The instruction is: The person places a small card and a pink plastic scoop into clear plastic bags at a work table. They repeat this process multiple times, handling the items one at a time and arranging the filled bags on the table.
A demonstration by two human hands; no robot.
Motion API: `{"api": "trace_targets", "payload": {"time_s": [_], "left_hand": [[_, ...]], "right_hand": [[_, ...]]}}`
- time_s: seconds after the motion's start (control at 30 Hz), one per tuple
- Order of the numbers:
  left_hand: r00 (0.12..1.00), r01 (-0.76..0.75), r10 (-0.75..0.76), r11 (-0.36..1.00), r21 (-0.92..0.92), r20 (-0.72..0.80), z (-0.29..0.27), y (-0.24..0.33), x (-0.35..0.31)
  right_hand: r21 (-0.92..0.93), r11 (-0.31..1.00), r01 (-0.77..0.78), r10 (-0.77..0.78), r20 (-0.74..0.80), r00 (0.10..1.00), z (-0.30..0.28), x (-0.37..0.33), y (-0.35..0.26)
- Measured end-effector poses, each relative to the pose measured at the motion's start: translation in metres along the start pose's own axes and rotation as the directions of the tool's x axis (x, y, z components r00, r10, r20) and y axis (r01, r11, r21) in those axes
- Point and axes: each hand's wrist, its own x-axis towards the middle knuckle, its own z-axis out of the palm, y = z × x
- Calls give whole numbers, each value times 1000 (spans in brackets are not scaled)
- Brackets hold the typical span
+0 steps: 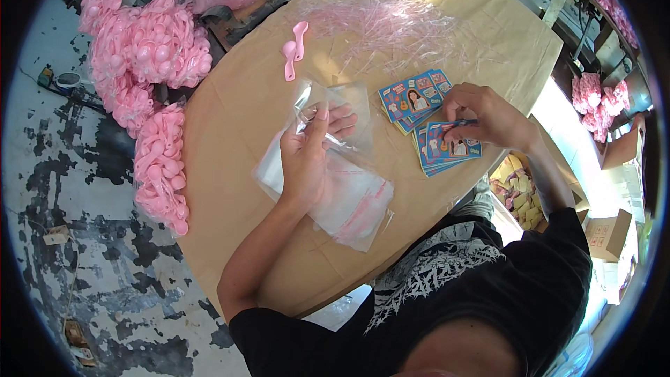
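Between the thumb and fingers of my left hand (306, 167) is a clear plastic bag (359, 108), its upper part standing off the table. Below that hand lies a stack of clear bags (359, 209) with a reddish printed strip. My right hand (494, 120) has its fingers bent and pinched at the far edge of a blue printed card on the nearer card stack (436, 157); its fingertips are partly hidden. Touching this pile on the far side is another stack of blue cards (401, 103). Two pink plastic spoons, one farther (300, 33) and one nearer (289, 64), lie beyond my left hand.
Loose thin clear plastic strips (384, 24) cover the far part of the brown-covered table (230, 167). Large bags of pink spoons (153, 49) crowd its left edge. An open box of small wrapped pieces (516, 192) stands below the right edge, near cardboard boxes (608, 234).
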Motion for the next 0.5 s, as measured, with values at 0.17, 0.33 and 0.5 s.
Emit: {"api": "trace_targets", "payload": {"time_s": [0.17, 0.33, 0.5], "left_hand": [[1000, 14, -14, 1000, -15, 6, -6, 1, -1], [998, 32, -39, 991, -132, -52, 0, 5, 1], [999, -10, 1, 987, -163, -54, -7, -1, 0]], "right_hand": [[167, 986, 4, 25, -171, 985, -1, 15, -16], [420, 885, -201, 216, 12, 976, 5, 58, -46], [478, 871, -113, 139, -20, 990, 21, 82, -29]]}}
